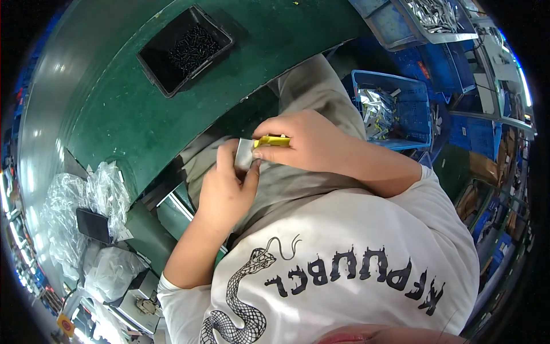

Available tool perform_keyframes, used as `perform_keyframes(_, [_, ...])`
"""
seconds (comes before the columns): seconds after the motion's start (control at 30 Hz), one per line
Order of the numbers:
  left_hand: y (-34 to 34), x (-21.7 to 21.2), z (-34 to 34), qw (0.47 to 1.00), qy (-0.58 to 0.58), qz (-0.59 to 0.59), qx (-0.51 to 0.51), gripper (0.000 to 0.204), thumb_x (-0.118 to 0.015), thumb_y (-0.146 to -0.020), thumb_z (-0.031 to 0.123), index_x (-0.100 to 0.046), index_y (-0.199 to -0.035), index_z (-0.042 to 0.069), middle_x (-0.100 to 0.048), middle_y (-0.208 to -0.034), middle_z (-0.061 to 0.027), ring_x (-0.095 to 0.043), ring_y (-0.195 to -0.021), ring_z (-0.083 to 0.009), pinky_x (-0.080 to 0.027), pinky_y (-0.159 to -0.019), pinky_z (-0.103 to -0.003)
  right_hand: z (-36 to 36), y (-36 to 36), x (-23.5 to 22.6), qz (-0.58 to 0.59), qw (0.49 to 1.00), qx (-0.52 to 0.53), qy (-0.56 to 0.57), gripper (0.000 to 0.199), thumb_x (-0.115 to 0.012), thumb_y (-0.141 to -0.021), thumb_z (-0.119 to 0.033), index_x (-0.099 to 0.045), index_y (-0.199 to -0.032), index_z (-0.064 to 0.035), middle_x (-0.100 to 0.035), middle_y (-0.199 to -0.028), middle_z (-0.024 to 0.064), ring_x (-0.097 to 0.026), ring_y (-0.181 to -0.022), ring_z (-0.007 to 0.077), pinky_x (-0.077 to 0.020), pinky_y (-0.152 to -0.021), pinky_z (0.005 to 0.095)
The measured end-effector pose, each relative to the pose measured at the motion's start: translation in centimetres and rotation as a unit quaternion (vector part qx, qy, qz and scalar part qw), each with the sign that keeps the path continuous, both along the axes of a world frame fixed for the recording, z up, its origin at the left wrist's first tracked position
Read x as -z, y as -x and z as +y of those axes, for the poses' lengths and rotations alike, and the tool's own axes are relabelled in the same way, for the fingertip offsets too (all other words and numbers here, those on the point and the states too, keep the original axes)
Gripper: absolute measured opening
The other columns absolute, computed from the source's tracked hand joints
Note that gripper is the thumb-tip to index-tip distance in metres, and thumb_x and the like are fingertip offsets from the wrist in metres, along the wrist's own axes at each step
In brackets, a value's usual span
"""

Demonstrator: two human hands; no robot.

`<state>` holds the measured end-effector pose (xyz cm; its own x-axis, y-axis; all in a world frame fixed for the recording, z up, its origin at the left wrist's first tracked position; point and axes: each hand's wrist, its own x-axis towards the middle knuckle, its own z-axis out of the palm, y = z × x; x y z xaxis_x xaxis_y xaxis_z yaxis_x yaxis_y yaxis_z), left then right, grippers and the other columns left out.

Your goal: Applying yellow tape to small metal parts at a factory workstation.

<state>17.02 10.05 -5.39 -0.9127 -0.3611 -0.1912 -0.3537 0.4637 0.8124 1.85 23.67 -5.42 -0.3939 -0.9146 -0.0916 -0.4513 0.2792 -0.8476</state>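
Observation:
Over my lap, my left hand pinches a flat silvery-white piece between thumb and fingers. My right hand is closed round a small, narrow yellow object, whose exact kind I cannot make out. The yellow object's left end meets the upper right edge of the silvery piece. Both hands are close together, the right thumb tip almost touching the left one. Whether the two pieces are joined is hidden by the fingers.
A black bin of small dark parts stands on the green table. To the right are a blue crate of silvery and yellow pieces and a grey bin beside metal parts. Clear plastic bags lie at left.

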Motion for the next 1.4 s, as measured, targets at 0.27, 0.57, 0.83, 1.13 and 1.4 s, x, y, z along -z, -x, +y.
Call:
perform_keyframes(0.27, [-0.2, 0.1, -1.5, 0.991, 0.098, 0.086, 0.020, 0.035, -0.059, -0.089, 0.002, -0.050, -0.122, -0.004, -0.055, -0.097, -0.0185, -0.057, -0.082, -0.0308, -0.046, -0.068, -0.037, 0.3, 0.0, -0.4, 0.037, 0.998, -0.020, 0.039, 0.046, -0.073, -0.084, -0.023, -0.059, -0.126, -0.0084, -0.069, -0.096, 0.0119, -0.067, -0.079, 0.0293, -0.0506, -0.071, 0.0381])
perform_keyframes(0.57, [-0.3, 1.4, -1.1, 0.965, -0.217, 0.067, -0.128, 0.024, -0.053, -0.098, 0.006, -0.051, -0.121, 0.000, -0.057, -0.088, -0.0051, -0.054, -0.071, -0.0085, -0.047, -0.057, -0.024, 0.9, 0.7, 0.3, 0.166, 0.973, -0.086, 0.136, 0.046, -0.070, -0.083, -0.013, -0.059, -0.127, -0.0114, -0.067, -0.083, 0.0021, -0.061, -0.066, 0.0230, -0.0452, -0.067, 0.0349])
perform_keyframes(0.83, [-0.5, 1.5, -1.0, 0.946, -0.274, 0.110, -0.135, 0.014, -0.052, -0.100, 0.006, -0.051, -0.113, 0.002, -0.059, -0.085, -0.0021, -0.054, -0.069, -0.0061, -0.047, -0.057, -0.022, 1.1, 1.1, 0.6, 0.240, 0.952, -0.105, 0.160, 0.048, -0.070, -0.083, -0.011, -0.058, -0.129, -0.0112, -0.066, -0.080, -0.0002, -0.061, -0.067, 0.0185, -0.0438, -0.070, 0.0330])
perform_keyframes(1.13, [-0.6, 1.0, -0.7, 0.945, -0.285, 0.106, -0.123, 0.014, -0.051, -0.100, 0.007, -0.051, -0.114, 0.001, -0.061, -0.089, -0.0037, -0.056, -0.068, -0.0079, -0.047, -0.057, -0.022, 1.0, 1.3, 0.9, 0.294, 0.937, -0.103, 0.157, 0.049, -0.070, -0.084, -0.013, -0.059, -0.131, -0.0134, -0.060, -0.072, -0.0022, -0.057, -0.063, 0.0161, -0.0410, -0.067, 0.0316])
perform_keyframes(1.4, [-0.9, 1.0, -0.9, 0.949, -0.279, 0.089, -0.114, 0.028, -0.058, -0.093, -0.003, -0.046, -0.118, 0.003, -0.061, -0.094, -0.0066, -0.058, -0.068, -0.0086, -0.048, -0.055, -0.021, 1.0, 1.2, 1.0, 0.295, 0.938, -0.095, 0.157, 0.047, -0.070, -0.084, -0.013, -0.060, -0.130, -0.0134, -0.061, -0.072, -0.0021, -0.057, -0.062, 0.0165, -0.0410, -0.067, 0.0315])
